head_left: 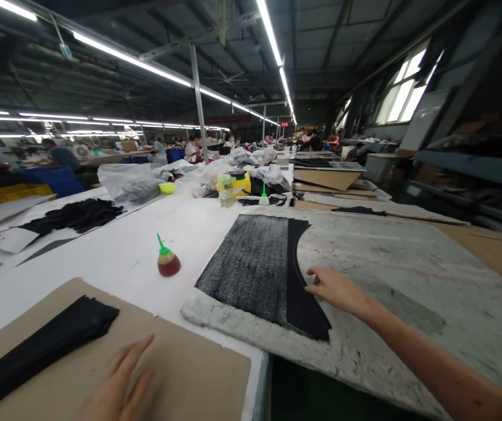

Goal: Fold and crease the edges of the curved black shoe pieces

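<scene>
My right hand [336, 289] rests on a grey stone slab [408, 263], fingertips touching the curved edge of a black fabric piece [303, 292] that lies beside a dark ribbed patch [251, 263]. The fingers are loosely bent and hold nothing. My left hand [119, 383], blurred, lies flat with fingers spread on a brown cardboard sheet [189, 374]. A stack of black strips [35, 348] lies on the cardboard just left of that hand.
A small squeeze bottle with a green nozzle [168, 260] stands on the white table [123, 257]. Black fabric heap [79, 213] at the left, plastic bags, a yellow box [235, 184] and jars farther back. Other people work at distant tables.
</scene>
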Demonstrator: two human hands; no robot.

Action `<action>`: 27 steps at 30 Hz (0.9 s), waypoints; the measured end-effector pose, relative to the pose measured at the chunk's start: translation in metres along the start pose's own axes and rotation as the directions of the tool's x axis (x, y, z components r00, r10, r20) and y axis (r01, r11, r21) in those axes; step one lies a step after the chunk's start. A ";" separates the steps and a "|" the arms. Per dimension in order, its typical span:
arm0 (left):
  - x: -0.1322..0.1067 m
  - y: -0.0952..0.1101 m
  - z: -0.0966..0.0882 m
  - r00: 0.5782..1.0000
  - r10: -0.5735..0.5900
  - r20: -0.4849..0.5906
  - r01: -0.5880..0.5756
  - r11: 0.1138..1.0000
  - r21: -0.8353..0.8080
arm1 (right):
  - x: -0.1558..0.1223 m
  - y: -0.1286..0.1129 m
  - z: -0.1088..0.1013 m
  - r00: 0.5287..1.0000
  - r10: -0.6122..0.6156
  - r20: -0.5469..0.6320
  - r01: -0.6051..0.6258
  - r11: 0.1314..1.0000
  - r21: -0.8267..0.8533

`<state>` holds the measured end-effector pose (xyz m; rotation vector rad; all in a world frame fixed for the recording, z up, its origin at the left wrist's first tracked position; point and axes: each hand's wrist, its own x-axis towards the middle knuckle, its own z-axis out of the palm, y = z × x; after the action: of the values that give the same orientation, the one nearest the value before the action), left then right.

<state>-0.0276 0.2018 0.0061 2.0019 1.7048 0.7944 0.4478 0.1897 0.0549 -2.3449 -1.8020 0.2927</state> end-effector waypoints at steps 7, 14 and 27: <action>-0.002 0.147 0.100 0.914 0.365 0.179 -0.345 0.929 -0.134 | -0.025 -0.007 0.027 0.998 0.065 0.009 -0.065 0.986 0.154; -0.012 0.187 0.133 0.814 0.479 0.327 -0.481 0.873 -0.081 | -0.024 -0.005 0.018 1.000 0.010 0.002 -0.010 0.944 0.330; -0.022 0.199 0.143 0.810 0.466 0.357 -0.529 0.843 0.098 | -0.003 0.012 0.004 0.921 -0.246 0.304 -0.065 0.670 0.740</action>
<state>0.2136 0.1535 0.0176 2.6027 1.1090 0.4200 0.4573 0.1843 0.0487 -1.6578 -1.4903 1.2824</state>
